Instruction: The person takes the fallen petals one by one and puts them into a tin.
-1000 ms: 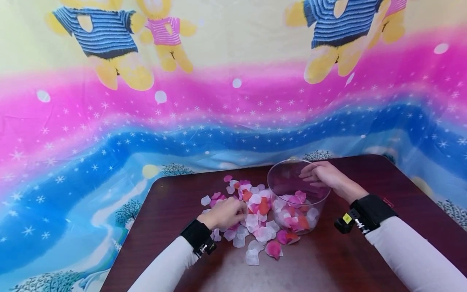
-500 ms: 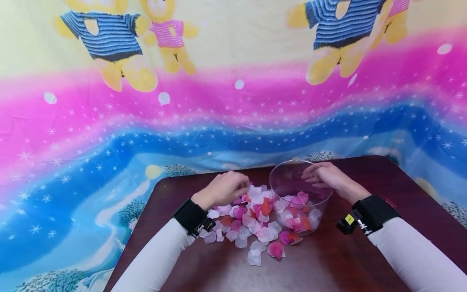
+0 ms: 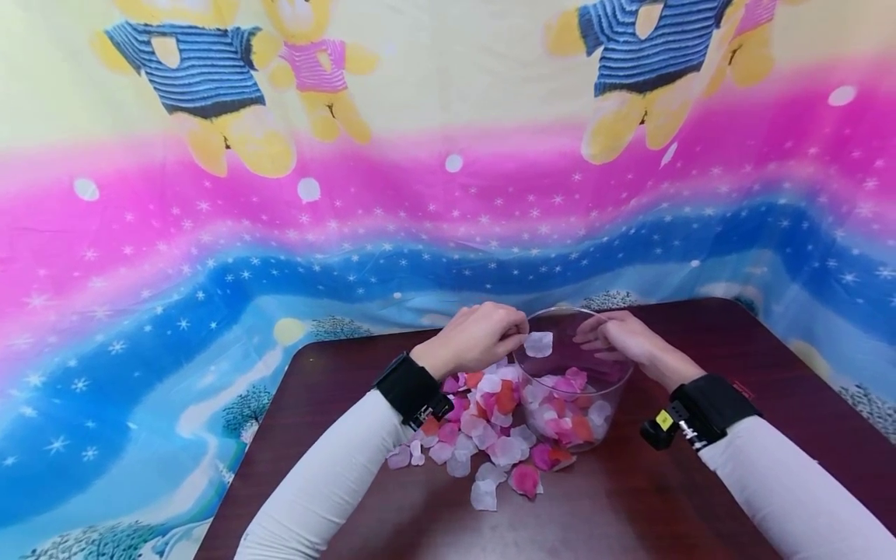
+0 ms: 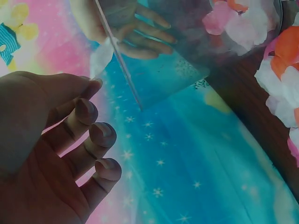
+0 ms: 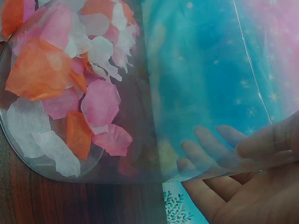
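Note:
Between thumb and index finger, my left hand (image 3: 483, 334) pinches a white artificial petal (image 3: 539, 344). That petal is at the left side of the rim of a clear round container (image 3: 616, 389); the left wrist view shows the petal (image 4: 102, 58) beside the rim. My right hand (image 3: 626, 338) holds the container's right side near the rim, its fingers (image 5: 205, 149) seen through the clear wall. Pink, white and orange petals (image 5: 39, 70) lie inside at the container's bottom. Left of it, a loose pile of similar petals (image 3: 483, 420) covers part of the table.
The dark reddish-brown table (image 3: 595, 513) has rounded far corners. Behind it hangs a cloth backdrop (image 3: 420, 202) with bears and snowflakes. A few stray petals (image 3: 525, 481) lie in front of the container.
My left hand has risen from the petal pile and moved right to the container's rim, now with a white petal in its fingers. The right hand and container stay in place.

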Demonstrator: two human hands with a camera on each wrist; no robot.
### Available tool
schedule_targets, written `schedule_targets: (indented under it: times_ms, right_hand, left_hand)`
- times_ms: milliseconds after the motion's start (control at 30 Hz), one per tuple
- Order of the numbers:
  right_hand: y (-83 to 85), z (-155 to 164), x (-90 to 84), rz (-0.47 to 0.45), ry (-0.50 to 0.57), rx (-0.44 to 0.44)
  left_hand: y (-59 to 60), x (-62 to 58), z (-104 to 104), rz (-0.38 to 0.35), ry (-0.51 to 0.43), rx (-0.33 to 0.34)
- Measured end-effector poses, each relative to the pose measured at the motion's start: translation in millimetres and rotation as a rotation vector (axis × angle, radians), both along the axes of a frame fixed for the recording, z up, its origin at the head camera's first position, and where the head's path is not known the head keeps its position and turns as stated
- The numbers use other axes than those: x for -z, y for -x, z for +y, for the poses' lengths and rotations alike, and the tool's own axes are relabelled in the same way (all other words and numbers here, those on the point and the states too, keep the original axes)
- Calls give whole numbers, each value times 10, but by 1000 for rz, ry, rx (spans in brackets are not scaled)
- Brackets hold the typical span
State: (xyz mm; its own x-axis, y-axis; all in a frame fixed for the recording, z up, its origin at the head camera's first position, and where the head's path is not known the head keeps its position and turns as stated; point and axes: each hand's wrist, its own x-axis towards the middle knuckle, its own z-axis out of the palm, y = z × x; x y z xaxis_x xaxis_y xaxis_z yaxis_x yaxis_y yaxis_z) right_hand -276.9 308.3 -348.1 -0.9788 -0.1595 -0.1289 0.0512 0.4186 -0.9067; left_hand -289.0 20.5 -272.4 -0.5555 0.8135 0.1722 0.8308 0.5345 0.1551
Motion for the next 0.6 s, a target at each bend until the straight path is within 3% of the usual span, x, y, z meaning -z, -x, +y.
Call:
schedule_targets:
  times_ms: [367,600]
  right_hand:
    - [33,-15,-12,14,23,-10]
    - [16,-8,2,12,-13,-18]
  left_hand:
    - [68,97,-219,-2,-26,-47]
    - [98,280,-470,-17,7,-96]
